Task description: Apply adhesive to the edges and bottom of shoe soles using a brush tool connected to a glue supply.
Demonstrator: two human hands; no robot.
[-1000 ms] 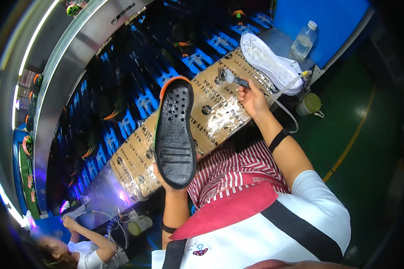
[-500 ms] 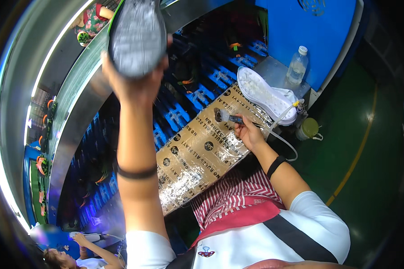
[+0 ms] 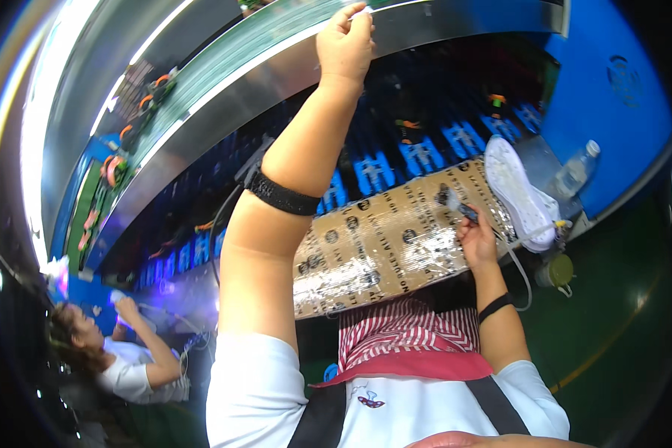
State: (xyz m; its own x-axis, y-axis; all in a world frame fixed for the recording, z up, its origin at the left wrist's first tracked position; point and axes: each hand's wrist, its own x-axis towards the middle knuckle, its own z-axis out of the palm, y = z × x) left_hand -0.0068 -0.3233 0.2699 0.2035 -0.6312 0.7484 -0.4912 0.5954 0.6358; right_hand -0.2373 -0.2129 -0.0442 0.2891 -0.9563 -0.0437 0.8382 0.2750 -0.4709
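Two bare hands work here, set well apart. The left hand (image 3: 345,45) is raised at the upper edge, at the end of an outstretched arm, in front of the one green conveyor belt (image 3: 254,48). Its grip is curled, with a whitish spot by the fingertips; being so near the edge, it does not let one tell whether anything is held.

The right hand (image 3: 479,240) has its grip closed around the dark handle of one brush (image 3: 464,210), which is over the tabletop (image 3: 381,257), bristles pointing up and to the left. The tabletop is covered in printed brown card under shiny clear wrap.

Just right of the brush lies one white sole-shaped piece (image 3: 509,175) with whitish stuff inside. Beyond it stands one clear bottle (image 3: 575,173), white-capped and leaning in this view. One pale tube (image 3: 521,272) loops beside the right wrist, near one yellow fitting (image 3: 562,223). Below that fitting is one container (image 3: 557,270) with a yellow-green lid.

Two black bands circle the arms, one on each. One co-worker (image 3: 123,366) is at lower left.
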